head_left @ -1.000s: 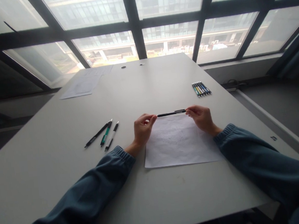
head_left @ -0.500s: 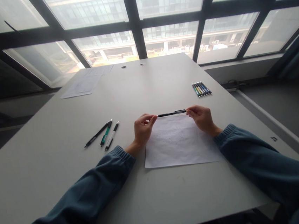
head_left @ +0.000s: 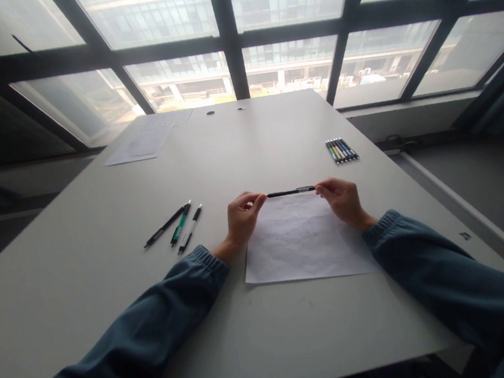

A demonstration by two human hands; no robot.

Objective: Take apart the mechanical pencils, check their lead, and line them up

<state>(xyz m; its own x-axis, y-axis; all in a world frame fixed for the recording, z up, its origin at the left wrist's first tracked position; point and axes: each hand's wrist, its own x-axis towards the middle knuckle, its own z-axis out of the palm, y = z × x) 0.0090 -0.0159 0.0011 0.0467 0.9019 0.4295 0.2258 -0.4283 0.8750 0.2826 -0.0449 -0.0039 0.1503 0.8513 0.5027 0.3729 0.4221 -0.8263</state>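
Between my two hands a black pen (head_left: 290, 192) is held level, its clip toward the right. My left hand (head_left: 242, 215) pinches the left end with thumb and forefinger. At the clip end, my right hand (head_left: 341, 200) grips it the same way. Under the pen and hands lies a sheet of white paper (head_left: 304, 243), with faint marks on it that I cannot read. Left of my left hand rest three more pens: a black pen (head_left: 164, 227), a green pen (head_left: 181, 224) and a white and black pen (head_left: 190, 227).
A row of several pens (head_left: 341, 150) lies side by side near the right edge of the white table (head_left: 240, 154). More papers (head_left: 140, 140) lie at the far left. Behind the table stand large windows (head_left: 289, 66) with dark frames.
The whole view has shifted very slightly. Both hands keep the same hold on the pen, and nothing else has visibly moved.
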